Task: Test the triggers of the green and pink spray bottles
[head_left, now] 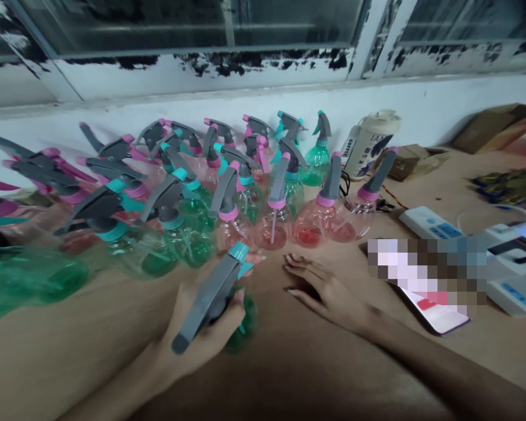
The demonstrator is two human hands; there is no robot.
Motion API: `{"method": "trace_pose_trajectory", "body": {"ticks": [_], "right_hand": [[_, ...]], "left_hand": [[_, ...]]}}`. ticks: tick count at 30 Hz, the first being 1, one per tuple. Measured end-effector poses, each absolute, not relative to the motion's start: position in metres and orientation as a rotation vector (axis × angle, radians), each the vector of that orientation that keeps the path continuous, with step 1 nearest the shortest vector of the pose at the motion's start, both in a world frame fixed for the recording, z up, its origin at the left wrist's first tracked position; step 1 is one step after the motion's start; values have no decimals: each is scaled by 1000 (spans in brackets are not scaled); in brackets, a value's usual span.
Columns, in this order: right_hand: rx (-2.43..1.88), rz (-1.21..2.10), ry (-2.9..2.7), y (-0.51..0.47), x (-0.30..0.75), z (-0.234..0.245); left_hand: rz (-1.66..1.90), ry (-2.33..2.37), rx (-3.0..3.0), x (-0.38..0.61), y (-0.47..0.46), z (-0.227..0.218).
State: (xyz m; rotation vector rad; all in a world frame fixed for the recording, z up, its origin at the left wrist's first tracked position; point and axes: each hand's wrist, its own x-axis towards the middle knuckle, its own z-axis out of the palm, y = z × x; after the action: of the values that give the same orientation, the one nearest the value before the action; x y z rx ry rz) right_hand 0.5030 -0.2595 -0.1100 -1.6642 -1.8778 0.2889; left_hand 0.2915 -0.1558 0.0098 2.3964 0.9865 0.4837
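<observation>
My left hand (214, 327) is wrapped round a green spray bottle (248, 324) with a grey and teal trigger head, just in front of the other bottles. Its fingers close round the neck below the head. Flat on the brown tabletop (289, 374) lies my right hand (324, 289), fingers stretched out and nothing in them. Beyond its fingertips stand a pink spray bottle (309, 225) and another pink spray bottle (274, 225), both with pink collars and grey heads. A green spray bottle (188, 240) stands behind and left of my left hand.
Several more pink and green spray bottles crowd the left and back along the white wall (158, 114). Right of them are a printed cup (370, 146) and a small cardboard box (414, 161). A lit phone (442, 316) lies at right near white power strips (429, 225).
</observation>
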Motion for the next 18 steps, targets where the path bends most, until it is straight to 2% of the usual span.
{"method": "trace_pose_trajectory", "body": {"ticks": [8, 18], "right_hand": [[-1640, 275, -1876, -258, 502, -112], [-1681, 216, -1872, -261, 503, -115]], "left_hand": [[541, 980, 2258, 300, -161, 17], [593, 831, 2271, 297, -159, -3]]}}
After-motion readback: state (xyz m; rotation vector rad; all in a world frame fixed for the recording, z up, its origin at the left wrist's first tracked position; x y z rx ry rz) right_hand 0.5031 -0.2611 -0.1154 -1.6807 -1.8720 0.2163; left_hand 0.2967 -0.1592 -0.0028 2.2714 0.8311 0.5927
